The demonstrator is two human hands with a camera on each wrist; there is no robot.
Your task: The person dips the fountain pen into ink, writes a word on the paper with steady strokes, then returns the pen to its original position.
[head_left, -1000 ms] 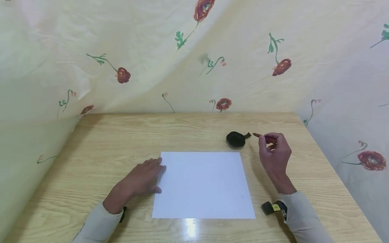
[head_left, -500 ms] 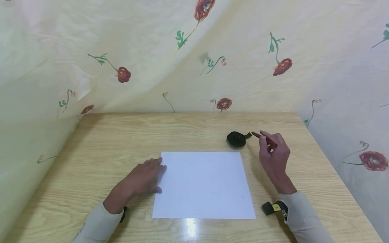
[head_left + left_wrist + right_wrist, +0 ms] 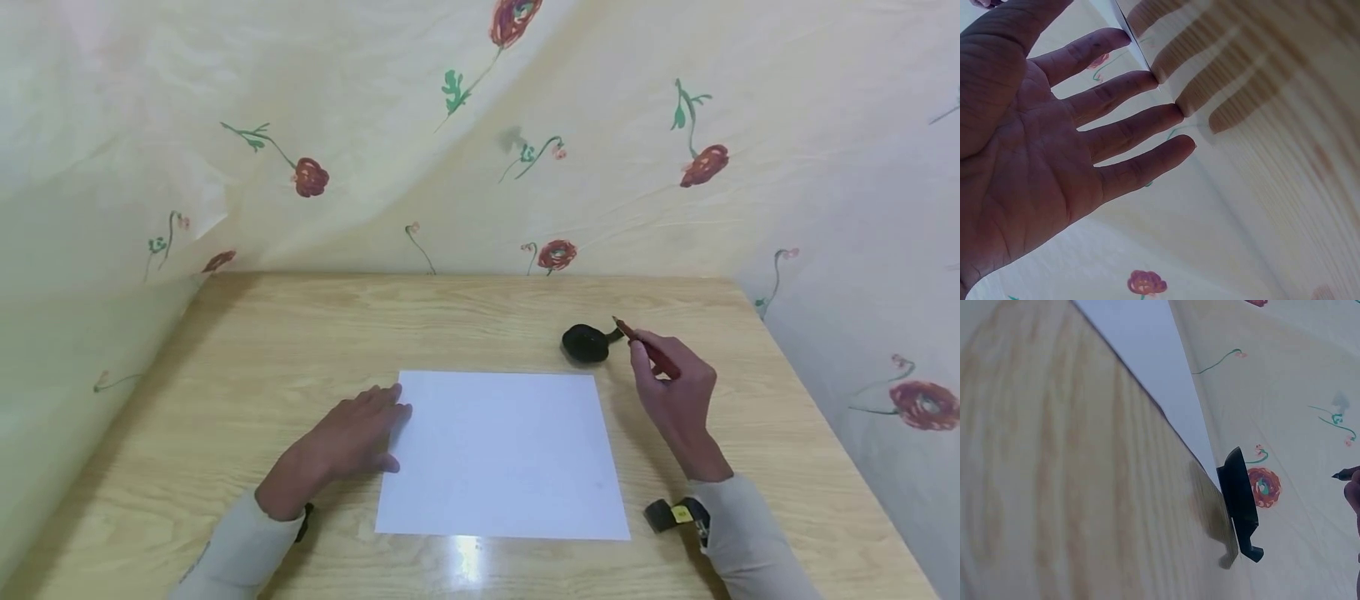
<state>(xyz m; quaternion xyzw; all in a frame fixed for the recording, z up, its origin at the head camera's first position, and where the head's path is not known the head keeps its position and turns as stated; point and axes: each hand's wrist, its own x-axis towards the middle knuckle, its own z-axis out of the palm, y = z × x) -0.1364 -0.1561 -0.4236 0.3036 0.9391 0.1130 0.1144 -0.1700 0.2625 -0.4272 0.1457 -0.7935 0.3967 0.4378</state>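
A blank white sheet of paper lies on the wooden table. My left hand rests at its left edge, fingers spread, fingertips touching the paper; the left wrist view shows these straight fingers from the palm side. Between thumb and fingers, my right hand pinches a red-brown pen with its pointed tip aimed up and left. Only the pen's dark tip and a bit of finger show in the right wrist view. Just left of that hand sits a small black dish with a short handle.
The light wooden table extends around the paper. Behind it and along both sides hangs a pale flowered cloth. A dark wrist strap with a block projects beside the right sleeve.
The pen has turned in my right fingers, its tip now pointing more upward and sitting slightly left, by the black dish's handle. The left hand stays on the paper; the head view has shifted slightly.
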